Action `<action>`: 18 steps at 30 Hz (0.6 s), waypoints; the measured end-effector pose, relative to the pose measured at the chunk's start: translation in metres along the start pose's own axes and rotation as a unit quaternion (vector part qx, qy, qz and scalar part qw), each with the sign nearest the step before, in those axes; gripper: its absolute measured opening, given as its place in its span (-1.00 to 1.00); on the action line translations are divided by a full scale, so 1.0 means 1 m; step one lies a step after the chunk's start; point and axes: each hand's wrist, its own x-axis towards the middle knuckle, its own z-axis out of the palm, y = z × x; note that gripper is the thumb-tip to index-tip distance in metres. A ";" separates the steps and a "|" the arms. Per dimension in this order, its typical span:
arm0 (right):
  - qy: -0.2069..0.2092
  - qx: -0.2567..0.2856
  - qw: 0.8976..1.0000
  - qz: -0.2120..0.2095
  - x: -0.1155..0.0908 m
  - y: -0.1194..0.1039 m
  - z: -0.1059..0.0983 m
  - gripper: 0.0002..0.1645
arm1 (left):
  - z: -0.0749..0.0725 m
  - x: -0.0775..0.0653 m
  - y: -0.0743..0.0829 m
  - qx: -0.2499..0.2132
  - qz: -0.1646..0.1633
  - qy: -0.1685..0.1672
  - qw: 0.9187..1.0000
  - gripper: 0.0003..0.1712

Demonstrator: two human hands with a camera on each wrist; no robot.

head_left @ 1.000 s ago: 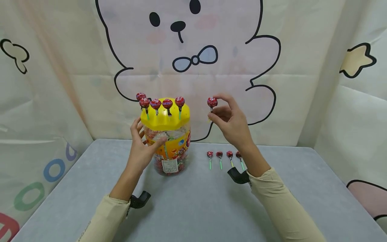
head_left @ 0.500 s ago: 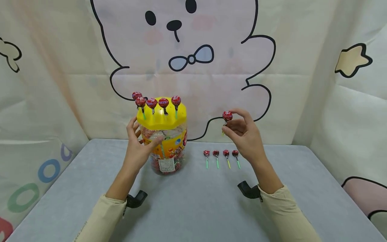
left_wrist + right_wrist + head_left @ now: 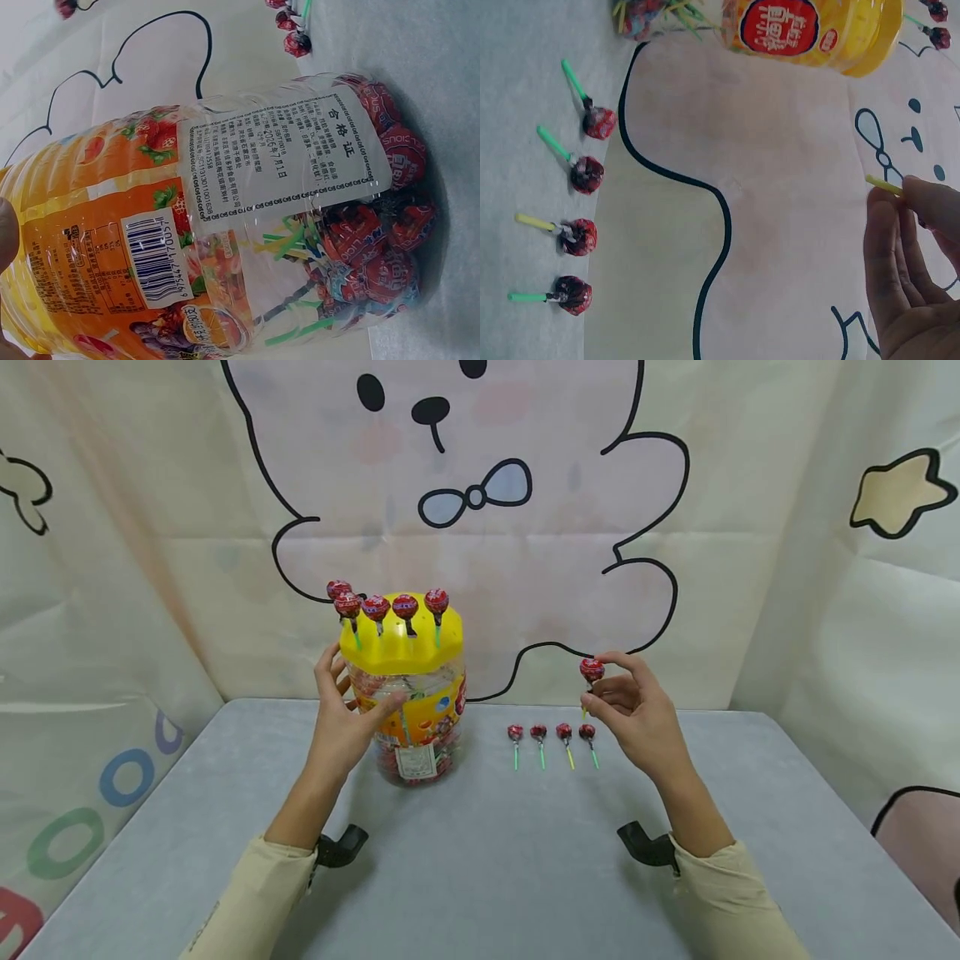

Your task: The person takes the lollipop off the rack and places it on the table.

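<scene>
A clear candy jar (image 3: 420,718) with a yellow lid (image 3: 401,652) stands on the table, wrapped lollipops inside. My left hand (image 3: 341,722) grips its left side, thumb across the front label. Several red lollipops (image 3: 405,607) stand upright in the lid. To the right, my right hand (image 3: 633,710) pinches one red lollipop (image 3: 592,670) above the table, head up; its yellow stick (image 3: 885,185) shows between thumb and finger in the right wrist view. Below it, several lollipops (image 3: 564,732) lie in a row on the table, sticks toward me.
The grey table (image 3: 480,860) reaches toward me and out to both sides. Behind it hangs a cloth backdrop (image 3: 555,577) with a bear drawing. A black wrist camera (image 3: 648,845) sticks out beneath the right wrist, another camera (image 3: 341,846) beneath the left.
My right hand has moved right and down with the lollipop, away from the jar. The left hand stays on the jar. The view has shifted slightly.
</scene>
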 end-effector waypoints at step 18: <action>-0.051 -0.109 0.990 0.069 0.008 0.029 -0.022 -0.35 | 0.000 0.002 -0.001 0.002 0.016 0.001 1.000 0.16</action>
